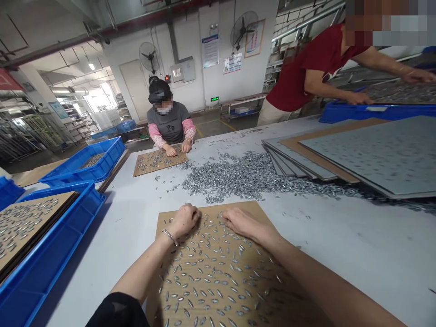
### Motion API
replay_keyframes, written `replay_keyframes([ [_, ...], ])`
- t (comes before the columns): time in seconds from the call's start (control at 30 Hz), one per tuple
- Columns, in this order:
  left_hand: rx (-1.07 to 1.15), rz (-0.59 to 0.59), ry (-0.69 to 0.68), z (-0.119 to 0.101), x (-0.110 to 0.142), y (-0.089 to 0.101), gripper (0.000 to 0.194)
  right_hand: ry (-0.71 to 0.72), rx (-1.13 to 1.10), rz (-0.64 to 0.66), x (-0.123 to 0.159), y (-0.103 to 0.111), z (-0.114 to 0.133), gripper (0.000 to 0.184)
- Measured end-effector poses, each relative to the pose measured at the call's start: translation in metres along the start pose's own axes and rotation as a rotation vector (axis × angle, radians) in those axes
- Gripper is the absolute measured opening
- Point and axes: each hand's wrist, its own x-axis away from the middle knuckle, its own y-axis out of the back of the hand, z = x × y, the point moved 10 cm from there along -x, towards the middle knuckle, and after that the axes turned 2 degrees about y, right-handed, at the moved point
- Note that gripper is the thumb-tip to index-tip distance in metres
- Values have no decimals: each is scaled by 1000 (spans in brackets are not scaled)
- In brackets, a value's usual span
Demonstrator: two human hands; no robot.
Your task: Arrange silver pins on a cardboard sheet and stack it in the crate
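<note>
A brown cardboard sheet [269,281] lies on the white table in front of me, dotted with several small silvery metal pieces [207,268]. My left hand [185,219], with a bracelet at the wrist, rests near the sheet's far edge with its fingers curled under in a fist; what is inside them is hidden. My right hand [243,223] lies flat on the sheet beside it, fingers stretched towards the left hand and pressing on the pieces. Just beyond the sheet spreads a large loose heap of the same metal pieces [245,175].
Blue crates [57,245] with loaded sheets stand at the left. Stacked grey and brown boards [368,154] lie at the right. A seated person [168,125] works on another sheet [158,160] across the table. A person in a red shirt [316,68] leans over a blue crate [374,111].
</note>
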Motion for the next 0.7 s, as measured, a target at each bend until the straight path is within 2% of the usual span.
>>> replay_keyframes([
  [0.17,-62,98,1,-41,-14,-26,29,27,91,-42,3,-7,-3,15],
  [0.3,-134,168,81,-61,-25,-45,30,2,103,-80,6,-2,-13,20],
  [0.47,-205,224,202,-66,-32,-50,30,-11,105,-79,15,1,-14,19],
  [0.7,-224,229,246,-65,-27,-43,31,-37,122,-95,16,-1,-21,24],
])
